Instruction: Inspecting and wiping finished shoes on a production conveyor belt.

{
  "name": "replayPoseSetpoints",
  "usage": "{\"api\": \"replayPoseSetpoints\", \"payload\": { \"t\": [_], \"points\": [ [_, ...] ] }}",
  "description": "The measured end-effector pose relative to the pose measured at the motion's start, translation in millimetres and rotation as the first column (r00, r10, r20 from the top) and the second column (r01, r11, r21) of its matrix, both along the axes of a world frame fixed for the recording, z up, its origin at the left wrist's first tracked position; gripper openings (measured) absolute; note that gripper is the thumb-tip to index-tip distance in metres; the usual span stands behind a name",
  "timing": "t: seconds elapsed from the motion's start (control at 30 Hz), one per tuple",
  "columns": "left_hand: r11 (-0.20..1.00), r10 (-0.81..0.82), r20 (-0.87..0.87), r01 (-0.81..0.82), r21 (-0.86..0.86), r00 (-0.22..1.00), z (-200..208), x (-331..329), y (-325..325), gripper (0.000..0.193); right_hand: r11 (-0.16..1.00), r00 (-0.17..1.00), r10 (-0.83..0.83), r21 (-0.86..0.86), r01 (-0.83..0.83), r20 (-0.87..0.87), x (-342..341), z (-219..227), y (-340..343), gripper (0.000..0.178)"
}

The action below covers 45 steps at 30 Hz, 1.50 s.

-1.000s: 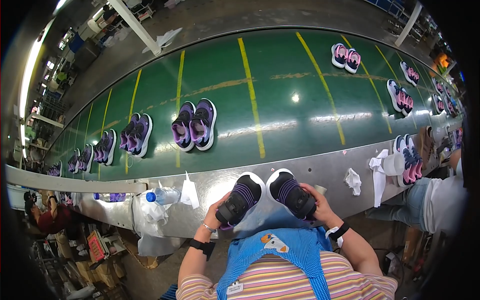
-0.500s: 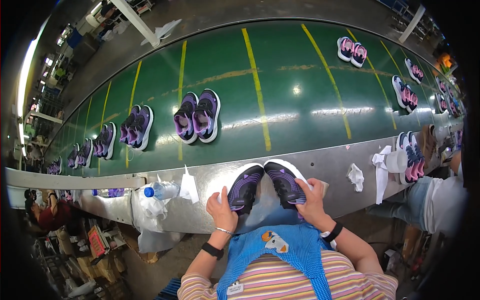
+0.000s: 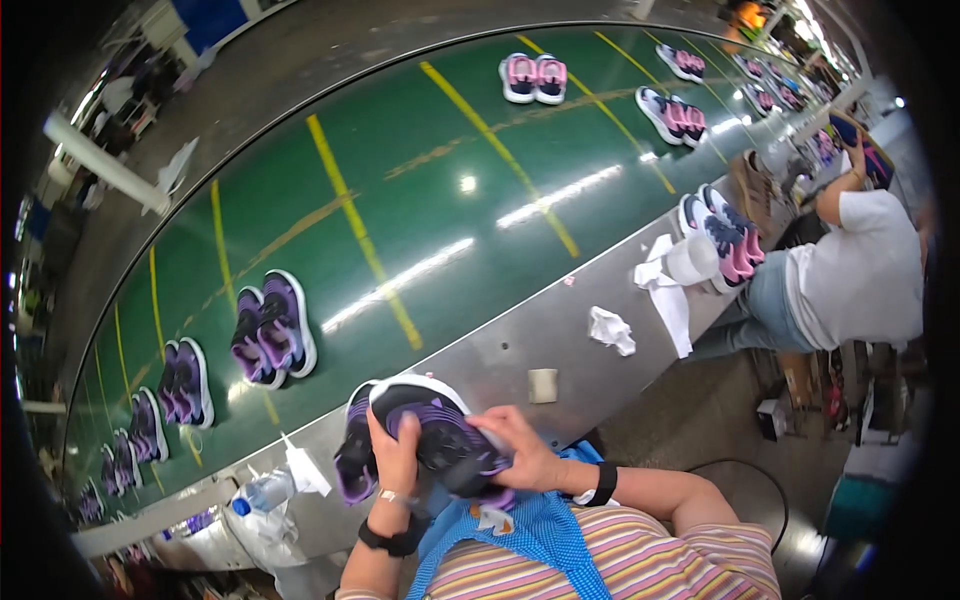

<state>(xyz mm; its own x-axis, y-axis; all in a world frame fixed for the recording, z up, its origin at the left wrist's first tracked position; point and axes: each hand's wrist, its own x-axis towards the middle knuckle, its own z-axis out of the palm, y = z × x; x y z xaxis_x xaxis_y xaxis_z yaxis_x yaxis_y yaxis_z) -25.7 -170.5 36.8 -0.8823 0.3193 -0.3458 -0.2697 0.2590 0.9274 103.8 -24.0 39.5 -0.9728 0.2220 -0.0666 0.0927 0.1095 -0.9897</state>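
Observation:
Two black sneakers with purple lines and white soles are close together in front of me, above the metal ledge (image 3: 490, 365). My left hand (image 3: 392, 455) grips one sneaker (image 3: 440, 430) near its toe, thumb on the upper. My right hand (image 3: 522, 450), smeared a little by motion, holds the same sneaker by its side near the heel. Beyond my left hand is the other sneaker (image 3: 355, 460), partly hidden; whether my fingers hold it too, I cannot tell. A small beige block (image 3: 543, 386) lies on the ledge.
A green conveyor belt (image 3: 400, 200) with yellow lines carries several pairs of sneakers (image 3: 272, 330). Left on the ledge are a blue-capped bottle (image 3: 262, 492) and white paper (image 3: 305, 468). Rightward lie a crumpled white cloth (image 3: 611, 331) and pink-lined sneakers (image 3: 722, 238), near another person (image 3: 850, 260).
The view has turned right. The sneakers, held apart one per hand before, are now close together, with both hands on one. The beige block, mostly hidden by my right hand before, now shows fully.

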Motion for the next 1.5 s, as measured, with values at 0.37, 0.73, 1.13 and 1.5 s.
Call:
{"api": "replayPoseSetpoints", "payload": {
  "t": [0.37, 0.73, 1.13, 1.5],
  "points": [
    [0.661, -0.746, 0.384, 0.678, 0.323, 0.544, 25, -17, 55, 0.047, 0.542, 0.814, -0.580, 0.735, 0.406, -0.022, 55, -130, 196, 0.019],
    [0.515, -0.857, 0.242, 0.762, 0.393, 0.454, 37, -10, 66, 0.040, 0.879, 0.998, 0.021, -0.477, 0.007, 0.052, 6, 45, 81, 0.015],
    [0.565, -0.818, 0.216, 0.676, 0.473, 0.533, 31, 4, 29, 0.039, 0.974, 0.991, 0.054, -0.225, -0.024, 0.125, -11, 69, 47, 0.010],
    [0.634, -0.766, 0.312, 0.577, 0.516, 0.563, 30, -2, 1, 0.048, 0.982, 0.975, 0.171, -0.062, -0.181, -0.139, 2, 59, 36, 0.023]
  ]
}}
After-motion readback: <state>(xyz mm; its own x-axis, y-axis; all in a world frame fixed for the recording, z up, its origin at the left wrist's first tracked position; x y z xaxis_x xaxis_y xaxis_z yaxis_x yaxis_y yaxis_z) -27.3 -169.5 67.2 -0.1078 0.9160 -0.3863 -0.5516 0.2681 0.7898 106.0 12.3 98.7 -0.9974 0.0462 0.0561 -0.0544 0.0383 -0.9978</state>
